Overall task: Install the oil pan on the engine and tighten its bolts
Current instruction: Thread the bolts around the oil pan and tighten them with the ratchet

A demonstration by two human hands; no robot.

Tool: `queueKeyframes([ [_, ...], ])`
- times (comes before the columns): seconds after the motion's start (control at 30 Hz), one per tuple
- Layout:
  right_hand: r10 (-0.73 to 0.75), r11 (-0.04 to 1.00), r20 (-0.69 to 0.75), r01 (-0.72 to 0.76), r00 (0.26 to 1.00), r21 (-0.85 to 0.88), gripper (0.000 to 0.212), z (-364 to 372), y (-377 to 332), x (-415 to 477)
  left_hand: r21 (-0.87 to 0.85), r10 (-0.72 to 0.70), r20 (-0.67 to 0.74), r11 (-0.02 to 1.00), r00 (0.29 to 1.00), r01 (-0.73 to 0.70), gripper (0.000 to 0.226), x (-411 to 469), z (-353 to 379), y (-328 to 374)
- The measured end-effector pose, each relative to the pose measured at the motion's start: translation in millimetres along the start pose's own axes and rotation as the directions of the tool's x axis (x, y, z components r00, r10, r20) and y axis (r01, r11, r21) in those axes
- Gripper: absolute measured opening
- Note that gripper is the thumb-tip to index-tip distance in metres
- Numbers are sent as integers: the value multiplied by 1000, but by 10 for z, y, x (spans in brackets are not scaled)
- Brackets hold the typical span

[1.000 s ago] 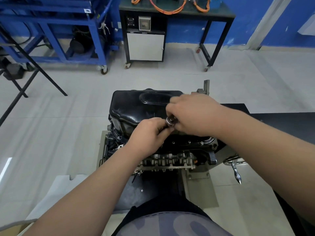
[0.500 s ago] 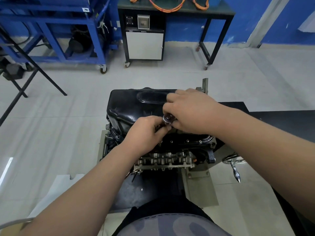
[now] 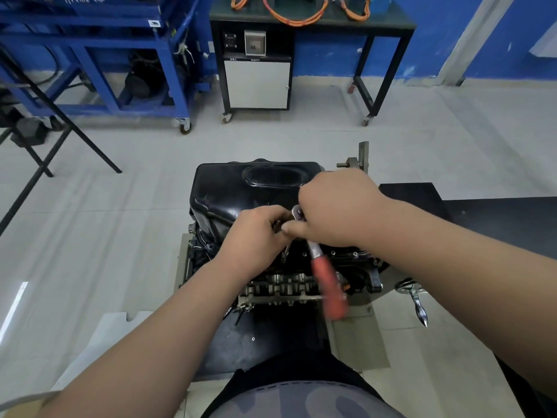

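Tightening down glossy black metal oil pan (image 3: 229,191): right hand (image 3: 340,212) gripping red-handled steel ratchet (image 3: 328,285) at head, left hand (image 3: 256,239) beside it pinching extension (image 3: 285,254). Next call, likely: steady ratchet swing.

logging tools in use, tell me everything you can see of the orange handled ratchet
The ratchet has a rounded silver metal head, a short silver shank and a long orange grip, which looks blurred. It slants from the head, above the near edge of the oil pan, down toward the camera and to the right. The right hand grips it just below the head. The left hand curls beside the head, its hold hidden. The grip end hangs free.
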State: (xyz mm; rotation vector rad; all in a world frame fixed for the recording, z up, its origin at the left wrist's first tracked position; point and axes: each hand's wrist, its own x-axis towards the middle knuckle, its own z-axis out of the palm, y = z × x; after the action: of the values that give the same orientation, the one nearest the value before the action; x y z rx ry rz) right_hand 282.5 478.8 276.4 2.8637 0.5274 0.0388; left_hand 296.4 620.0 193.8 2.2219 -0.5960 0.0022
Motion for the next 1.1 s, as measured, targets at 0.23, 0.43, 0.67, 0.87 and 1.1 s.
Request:
queueKeyframes([
  [0.23, -155, 988, 10, 155, 988, -25, 24, 19, 221, 19, 61, 50, 9, 997, 999, -50, 7, -16, 35, -18],
  [0.43, 127, 986, 31, -130, 991, 102, 55, 78, -12, -9, 92, -60, -54, 994, 997, 65, 24, 5, 87, 54],
  [0.67, -201, 978, 18, 200, 979, 53, 28, 32, 89, 23, 29, 34, 50, 999, 998, -36, 33, 5, 20, -14],
  [0.87, 19, 1000, 12, -19, 1000, -5, 44, 44, -84, 25, 81, -37, -14, 996, 999, 38, 20, 1, 57, -9],
  [1.1, -222, 975, 50, 223, 974, -18, 27, -29, 46, 94, -45, -2, 79, 999, 997, 6, 38, 38, 22, -44],
])
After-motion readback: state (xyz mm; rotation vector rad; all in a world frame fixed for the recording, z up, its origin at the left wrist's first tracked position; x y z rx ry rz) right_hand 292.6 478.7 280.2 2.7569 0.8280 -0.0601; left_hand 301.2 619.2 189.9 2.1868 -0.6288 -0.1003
